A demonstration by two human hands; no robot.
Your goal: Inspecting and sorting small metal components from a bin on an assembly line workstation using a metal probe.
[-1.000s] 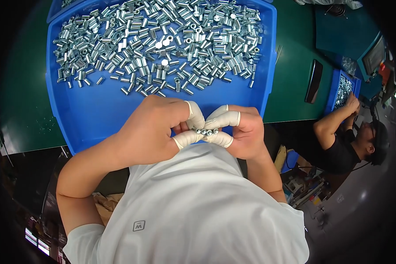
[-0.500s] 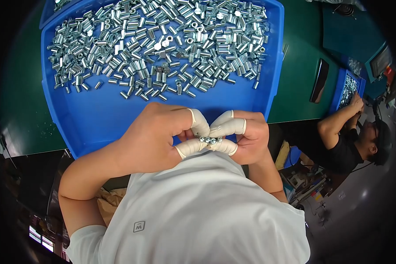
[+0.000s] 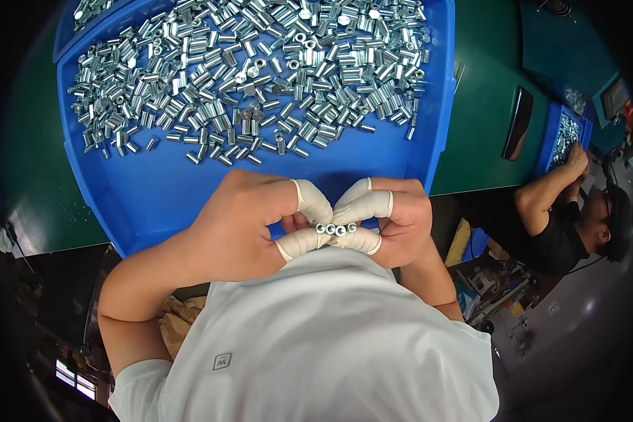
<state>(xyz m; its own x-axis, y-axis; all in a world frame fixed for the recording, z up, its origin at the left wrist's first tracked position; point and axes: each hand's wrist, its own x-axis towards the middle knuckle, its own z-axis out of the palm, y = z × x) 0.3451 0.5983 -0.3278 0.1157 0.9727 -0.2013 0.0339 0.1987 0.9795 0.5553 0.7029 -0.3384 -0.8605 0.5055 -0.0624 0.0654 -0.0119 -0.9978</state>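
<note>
My left hand [image 3: 250, 221] and my right hand [image 3: 401, 218] meet in front of my shirt, over the near edge of the blue bin [image 3: 253, 181]. Both are closed in a pinch, with white finger covers on thumbs and index fingers. Between the fingertips sits a short row of rivet nuts [image 3: 330, 230], shiny metal cylinders whose open round ends face up. The fingers hide their lower parts. Beyond my hands, a great heap of loose rivet nuts [image 3: 218, 109] fills the far part of the bin.
The bin rests on a green table [image 3: 482, 141]. A black phone [image 3: 518, 125] lies to its right. Farther right, a co-worker's hand [image 3: 577, 160] reaches into another blue bin [image 3: 550, 141] of metal parts. A second bin edge [image 3: 65, 35] shows at the far left.
The rivet nuts' ends now face up more plainly between my fingertips. My left-hand fingers have shifted slightly. The whole view has tilted a little.
</note>
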